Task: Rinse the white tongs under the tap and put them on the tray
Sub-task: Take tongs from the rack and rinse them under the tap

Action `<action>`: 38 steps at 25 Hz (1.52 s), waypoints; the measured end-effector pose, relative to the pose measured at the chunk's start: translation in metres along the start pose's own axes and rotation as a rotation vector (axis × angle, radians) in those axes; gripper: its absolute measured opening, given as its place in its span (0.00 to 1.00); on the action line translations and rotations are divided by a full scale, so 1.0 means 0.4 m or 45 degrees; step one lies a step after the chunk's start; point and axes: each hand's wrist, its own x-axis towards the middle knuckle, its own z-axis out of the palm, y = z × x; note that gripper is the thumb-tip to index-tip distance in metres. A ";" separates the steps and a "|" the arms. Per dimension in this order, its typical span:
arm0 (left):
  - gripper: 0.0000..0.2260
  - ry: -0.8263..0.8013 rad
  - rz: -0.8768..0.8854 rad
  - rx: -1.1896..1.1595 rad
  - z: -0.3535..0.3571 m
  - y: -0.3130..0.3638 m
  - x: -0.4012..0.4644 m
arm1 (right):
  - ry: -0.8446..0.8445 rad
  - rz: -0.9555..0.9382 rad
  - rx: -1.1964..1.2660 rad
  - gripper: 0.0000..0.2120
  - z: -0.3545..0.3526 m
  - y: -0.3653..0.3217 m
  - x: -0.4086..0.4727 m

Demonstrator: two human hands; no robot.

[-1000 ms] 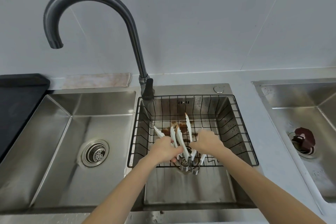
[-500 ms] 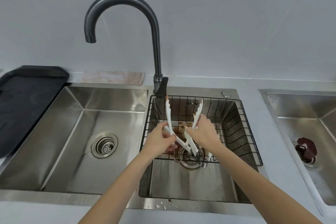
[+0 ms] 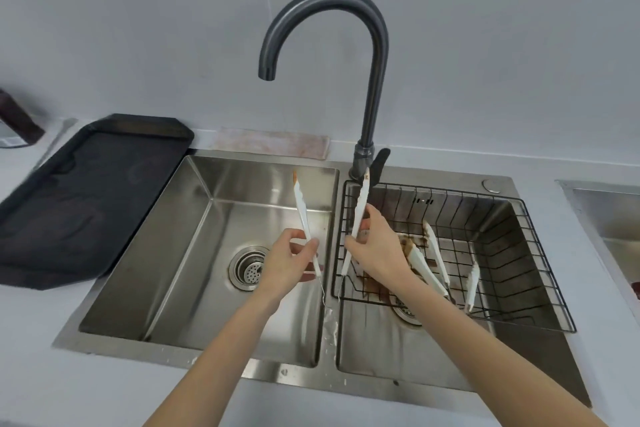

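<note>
A pair of white tongs with brown-stained tips points up, its two arms spread apart over the divider between the two basins. My left hand pinches the left arm and my right hand grips the right arm. The dark curved tap rises behind, its spout over the left basin, above and left of the tongs. I see no water running. The black tray lies on the counter left of the sink.
A black wire basket sits in the right basin with more stained white tongs lying in it. A drain strainer is in the left basin. A cloth lies behind the sink. Another sink is at the far right.
Both hands have lifted the tongs out of the wire basket and carried them left to the divider, spreading the arms wider. The view has swung left, bringing the tray into sight.
</note>
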 end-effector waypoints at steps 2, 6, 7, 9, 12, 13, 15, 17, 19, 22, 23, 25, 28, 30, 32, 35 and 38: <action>0.03 0.001 -0.020 -0.051 -0.055 0.001 0.015 | -0.003 -0.013 0.024 0.21 0.046 -0.030 0.008; 0.05 -0.046 -0.038 -0.052 -0.152 0.002 0.050 | -0.028 0.013 0.021 0.21 0.129 -0.071 0.030; 0.07 -0.054 -0.036 -0.037 -0.173 0.001 0.060 | -0.029 0.023 0.032 0.21 0.146 -0.080 0.035; 0.08 -0.053 -0.038 -0.018 -0.212 -0.005 0.086 | -0.010 0.052 0.060 0.21 0.174 -0.098 0.051; 0.09 -0.037 -0.058 -0.005 -0.260 -0.017 0.129 | -0.010 0.105 0.054 0.24 0.200 -0.118 0.081; 0.08 -0.028 -0.070 -0.002 -0.273 -0.019 0.142 | 0.003 0.128 0.050 0.24 0.202 -0.123 0.089; 0.07 -0.037 -0.090 0.001 -0.296 -0.023 0.165 | 0.099 0.189 0.080 0.24 0.192 -0.121 0.110; 0.08 -0.052 -0.108 0.000 -0.314 -0.022 0.185 | 0.283 0.257 0.106 0.25 0.162 -0.115 0.135; 0.08 -0.040 -0.132 0.011 -0.325 -0.027 0.202 | 0.498 0.303 0.104 0.27 0.118 -0.110 0.162; 0.06 0.002 -0.145 0.082 -0.335 -0.039 0.226 | 0.625 0.395 -0.014 0.33 0.044 -0.114 0.222; 0.06 0.010 -0.150 0.096 -0.336 -0.044 0.233 | 0.625 0.428 -0.033 0.34 0.022 -0.104 0.250; 0.06 0.024 -0.160 0.111 -0.340 -0.047 0.242 | 0.619 0.454 0.014 0.31 -0.007 -0.085 0.302; 0.11 0.032 -0.163 0.116 -0.342 -0.048 0.236 | 0.649 0.447 0.147 0.17 -0.010 -0.064 0.329; 0.11 0.044 -0.169 0.118 -0.343 -0.050 0.229 | 0.660 0.429 0.162 0.15 -0.005 -0.049 0.332; 0.10 0.047 -0.169 0.118 -0.342 -0.054 0.220 | 0.671 0.417 0.134 0.14 -0.002 -0.043 0.329; 0.09 0.055 -0.158 0.127 -0.344 -0.056 0.210 | 0.685 0.426 0.160 0.11 0.007 -0.035 0.322; 0.08 0.037 -0.147 0.125 -0.344 -0.053 0.200 | 0.698 0.406 0.192 0.11 0.017 -0.029 0.305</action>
